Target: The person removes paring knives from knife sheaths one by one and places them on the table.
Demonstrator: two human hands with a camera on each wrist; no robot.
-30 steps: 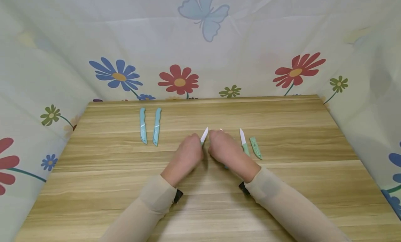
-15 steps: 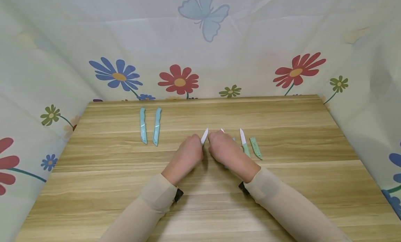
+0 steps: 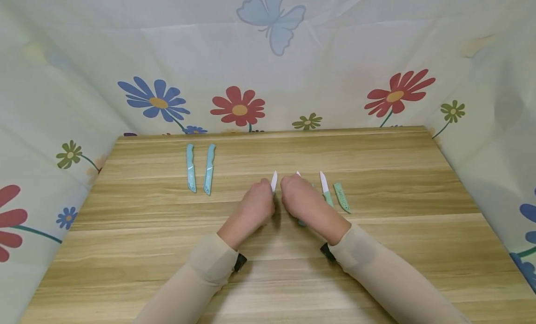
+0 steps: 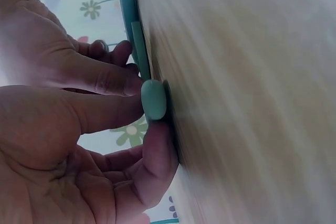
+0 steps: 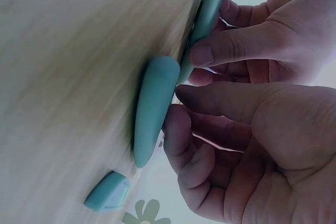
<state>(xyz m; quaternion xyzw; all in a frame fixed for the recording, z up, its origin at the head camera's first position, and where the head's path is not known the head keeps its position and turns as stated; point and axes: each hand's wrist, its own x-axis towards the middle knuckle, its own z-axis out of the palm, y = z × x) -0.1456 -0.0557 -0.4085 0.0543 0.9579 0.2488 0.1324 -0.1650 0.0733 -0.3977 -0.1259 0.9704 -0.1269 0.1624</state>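
Note:
My left hand pinches a small paring knife low over the table, its white blade pointing away from me. The knife's mint handle shows its butt end between thumb and fingers in the left wrist view. Close to its right, my right hand has curled fingers, with thumb and forefinger pinching a thin green strip, seemingly a blade sheath, mostly hidden. Another knife lies partly under the right hand; its teal handle shows in the right wrist view. A blue-green sheath lies beside that one.
Farther right, a green-handled knife lies bare-bladed beside its green sheath. Two sheathed blue knives lie side by side at the back left. The wooden table meets a flowered cloth at the back and sides.
My left hand has shifted slightly right, and its knife blade has turned from a rightward slant to pointing more straight ahead. The right hand has hardly moved.

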